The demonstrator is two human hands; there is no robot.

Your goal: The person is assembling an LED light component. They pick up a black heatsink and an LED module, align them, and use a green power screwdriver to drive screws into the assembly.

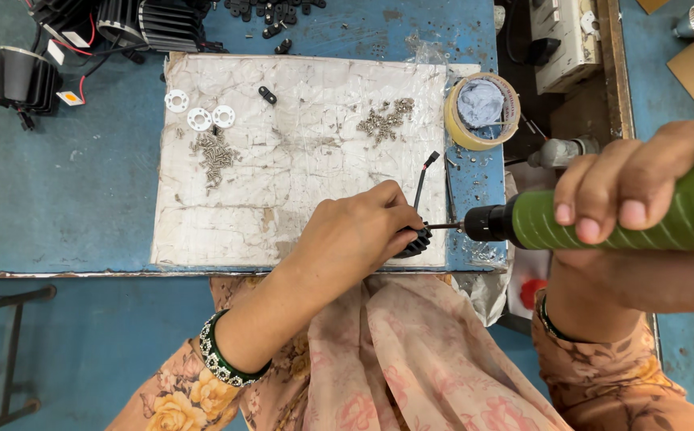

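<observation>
The step in hand looked like driving a screw into a small lamp housing; the left hand (355,231) was closed over a black finned housing (416,241) at the near edge of the white work mat (299,183), pinning it there, with a thin black lead (424,177) rising from behind the fingers; the wrist, bent inward, wore a green bangle (219,359) above a floral sleeve. The right hand (642,191) was wrapped tight round the green ribbed grip of an electric screwdriver (602,219), held level and pointing left, its bit (446,227) touching the housing's side; the next move, by my judgement, called for steady pressure along the bit's line while the housing was kept from turning.

Farther out on the mat lay a heap of screws (214,150) beside three white washers (200,116), a second heap of screws (385,120) to the right, and one small black clip (267,95); a roll of tape (482,110) sat just off the mat's right corner; at the far left of the blue table (59,191) stood more black finned lamps (23,78) with red and black wires.
</observation>
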